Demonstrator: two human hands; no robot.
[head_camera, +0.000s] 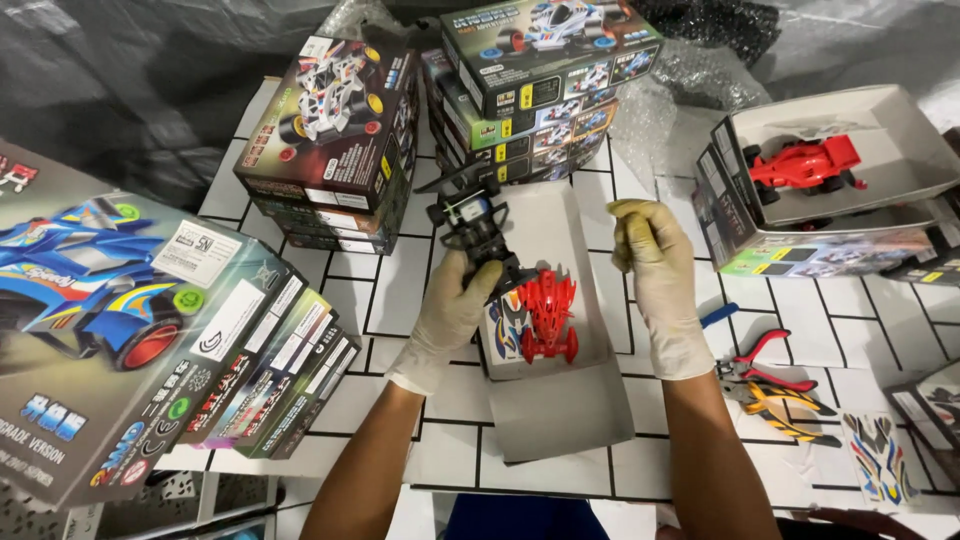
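Looking down from the head camera, I see both forearms reach up from the bottom edge over a white table (420, 455) marked with a dark grid. Nearest me lies a flat grey box lid (560, 410), and on it a shallow open white tray (590, 290). A red car body shell (547, 315) rests in that tray, next to a coloured sticker sheet (505, 330).

My left hand (450, 310), in a pale glove, has its fingers clamped on a black toy car chassis (470, 225), which it holds tilted just above the tray, close beside the red shell. My right hand (660, 275), also gloved, hovers over the tray's right edge with its fingers curled loosely together; it seems to hold nothing, though the yellowed fingertips hide the gap, so I cannot be sure.

To the right, near the wrist, lie red-handled pliers (765, 365) and yellow-and-black cutters (785, 410), touching each other, with a second sticker sheet (878, 458) just beyond them. At the left stands a slanted row of model car boxes (150, 340), the nearest showing a blue racer.

Farther back, two more stacks of boxes (330, 140) and (535, 85) rise behind the tray. At the far right an open box (900, 130) sits on another carton and holds a finished red race car (805, 165). Bubble wrap (650, 110) and dark plastic sheeting (120, 80) fill the background.
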